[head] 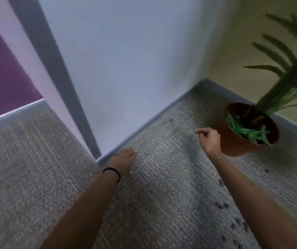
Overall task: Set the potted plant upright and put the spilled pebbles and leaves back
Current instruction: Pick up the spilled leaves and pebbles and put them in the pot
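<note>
Now my left hand [124, 161] lies flat by the skirting [145, 129]. My right hand [209, 139] curls beside the upright pot [234, 147]; whether it holds anything, I cannot tell.

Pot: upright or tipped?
Upright. The pot sits on its base on the carpet, rim facing up, the plant's stems rising out of it.

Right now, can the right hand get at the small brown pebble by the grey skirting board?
Probably yes: the right hand is close to the small brown pebble, with only grey carpet between them.
</note>
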A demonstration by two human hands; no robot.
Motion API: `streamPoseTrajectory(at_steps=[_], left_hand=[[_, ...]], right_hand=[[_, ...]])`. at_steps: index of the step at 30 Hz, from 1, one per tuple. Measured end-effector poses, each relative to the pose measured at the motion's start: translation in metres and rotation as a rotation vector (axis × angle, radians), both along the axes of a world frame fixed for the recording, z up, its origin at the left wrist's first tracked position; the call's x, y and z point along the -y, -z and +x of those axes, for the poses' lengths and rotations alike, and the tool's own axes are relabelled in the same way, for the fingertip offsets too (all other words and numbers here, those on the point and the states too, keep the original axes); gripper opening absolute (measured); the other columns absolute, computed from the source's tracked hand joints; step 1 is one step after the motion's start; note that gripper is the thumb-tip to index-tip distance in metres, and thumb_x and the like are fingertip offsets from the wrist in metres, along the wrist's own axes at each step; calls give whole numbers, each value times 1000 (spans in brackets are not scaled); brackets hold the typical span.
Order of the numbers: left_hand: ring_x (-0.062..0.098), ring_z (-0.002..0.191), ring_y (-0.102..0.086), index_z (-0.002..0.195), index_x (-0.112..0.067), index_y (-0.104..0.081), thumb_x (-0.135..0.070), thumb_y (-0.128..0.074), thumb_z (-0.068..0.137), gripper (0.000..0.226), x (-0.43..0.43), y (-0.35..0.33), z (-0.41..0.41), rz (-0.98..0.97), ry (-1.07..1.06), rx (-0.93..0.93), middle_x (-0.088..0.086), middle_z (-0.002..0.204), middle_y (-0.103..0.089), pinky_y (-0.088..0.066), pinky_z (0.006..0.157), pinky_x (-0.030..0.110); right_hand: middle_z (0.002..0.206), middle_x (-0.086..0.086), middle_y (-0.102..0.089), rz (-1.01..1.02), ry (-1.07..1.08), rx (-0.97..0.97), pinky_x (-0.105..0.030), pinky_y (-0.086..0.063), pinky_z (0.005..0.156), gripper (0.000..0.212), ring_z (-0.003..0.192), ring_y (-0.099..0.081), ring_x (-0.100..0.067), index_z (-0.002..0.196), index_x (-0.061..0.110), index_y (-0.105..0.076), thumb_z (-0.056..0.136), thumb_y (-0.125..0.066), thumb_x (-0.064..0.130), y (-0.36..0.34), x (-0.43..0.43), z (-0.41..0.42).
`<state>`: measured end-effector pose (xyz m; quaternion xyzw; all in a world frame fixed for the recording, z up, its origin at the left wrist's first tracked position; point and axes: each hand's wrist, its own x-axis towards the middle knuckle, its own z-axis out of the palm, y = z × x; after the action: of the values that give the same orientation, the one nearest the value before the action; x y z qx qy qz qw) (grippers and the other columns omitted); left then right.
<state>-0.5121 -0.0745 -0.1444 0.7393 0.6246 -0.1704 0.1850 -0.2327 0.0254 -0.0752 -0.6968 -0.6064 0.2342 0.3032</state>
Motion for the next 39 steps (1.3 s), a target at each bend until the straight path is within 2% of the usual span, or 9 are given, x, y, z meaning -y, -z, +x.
streamPoseTrajectory(at_steps=[3,11,14,18,20,23,27,34,39], left_hand=[[27,151,2,155,-12,1,-19,-56,96,83,-9,3,0,-47,-5,32,12,162,10,-10,124,38],[27,151,4,155,-13,1,-15,-64,90,92,-15,13,-2,-33,2,74,13,161,12,-12,123,38],[26,151,6,155,-14,3,-16,-64,89,94,-15,14,-3,-35,9,80,12,161,14,-16,122,38],[27,151,9,155,-12,5,-17,-61,92,91,-16,14,-5,-44,24,78,13,161,16,-14,123,39],[27,150,9,154,-12,6,-18,-61,92,92,-16,14,-6,-49,26,86,13,160,17,-14,123,39],[26,151,9,155,-13,6,-20,-62,91,94,-17,14,-6,-63,21,77,11,160,18,-20,121,40],[25,151,9,155,-13,7,-23,-63,91,95,-18,13,-5,-91,21,45,11,160,19,-19,121,40],[26,151,9,155,-12,7,-26,-60,93,92,-15,-1,0,-116,16,-46,11,160,18,-17,122,41],[28,151,7,154,-7,8,-15,-49,99,80,-17,-16,14,-153,-7,-122,15,160,17,-19,121,40]], right_hand=[[113,-20,-68,-75,-51,46,-35,-47,94,24,107,-63,-32,107,-4,-69,91,-52,0,23,-22,-27],[133,-17,-49,-121,-200,192,-27,-36,106,34,119,-52,-31,124,-3,-57,90,-57,1,62,-63,-64],[146,-15,-35,-109,-247,265,-33,-29,114,42,130,-40,-32,133,3,-48,92,-45,-4,67,-73,-71],[158,-13,-11,-232,-478,558,-44,-20,118,63,143,-15,-35,146,11,-26,89,-37,-13,68,-88,-81],[153,-16,-23,-230,-518,686,-42,-27,114,58,138,-26,-36,143,5,-31,89,-45,-10,69,-91,-83],[131,-20,-47,-133,-479,753,-37,-41,99,33,119,-46,-33,121,-4,-54,90,-45,-9,68,-86,-80],[117,-15,-57,-34,-460,769,-30,-48,84,31,100,-59,-27,108,-1,-64,83,-52,-15,55,-75,-64],[117,-20,-62,389,-322,707,-41,-56,77,40,105,-59,-36,114,-2,-64,76,-61,-16,-13,-39,19],[137,-21,-50,241,-178,665,-39,-46,96,40,128,-47,-35,121,-4,-61,84,-48,-13,-32,-18,73]])
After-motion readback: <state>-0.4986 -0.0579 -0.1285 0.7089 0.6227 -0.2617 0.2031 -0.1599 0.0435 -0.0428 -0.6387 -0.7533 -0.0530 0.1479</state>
